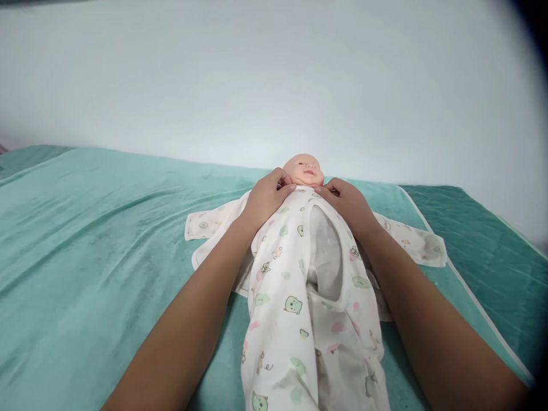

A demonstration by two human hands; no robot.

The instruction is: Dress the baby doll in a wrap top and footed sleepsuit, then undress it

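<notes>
A baby doll (305,169) lies on its back on a teal blanket (94,240), its head pointing away from me. A white printed baby garment (291,285) with small animal figures covers its body, sleeves spread to both sides. My left hand (268,197) grips the garment's collar at the doll's left-side neck, fingers curled. My right hand (347,201) pinches the collar on the other side of the neck, fingers closed on the cloth. The doll's body is hidden under the cloth.
The teal blanket has a white border (445,257) on the right, over a darker quilted teal cover (488,251). A plain white wall (274,80) rises behind the bed.
</notes>
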